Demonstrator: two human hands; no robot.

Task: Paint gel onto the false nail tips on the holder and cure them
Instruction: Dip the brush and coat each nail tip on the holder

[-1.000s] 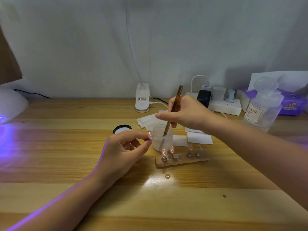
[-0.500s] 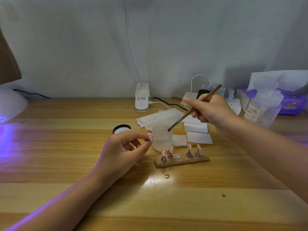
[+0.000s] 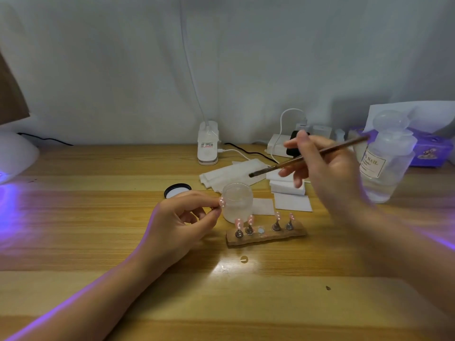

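1. Brush [image 3: 307,155] position is what has changed: a second ago its bristle end was dipped in the frosted jar [image 3: 237,202], and now it is lifted out and lies almost level in the air, with its dark tip above and behind the jar, over the white wipes [image 3: 230,174].
2. The right hand [image 3: 327,168] has moved to the right and farther from the jar; its fingers grip the brush near the middle of the handle.
3. I judge that the brush is now loaded with gel, so the next stroke can go on a nail tip.
4. The left hand [image 3: 182,217] has not moved. Its thumb and forefinger pinch one pink nail tip [image 3: 222,202], held just beside the left wall of the jar.
5. The holder [image 3: 267,233] is a small brown strip on the tabletop [image 3: 98,217], directly in front of the jar. Four pink tips stand on metal pegs, two at the left and two at the right; the middle place has no tip, only a pale spot.
6. The tips look glossy pink with small light dots; finer detail is too small to tell.
7. Purple light from the lamp [image 3: 14,153] at the far left falls on the tabletop, so curing can follow there.
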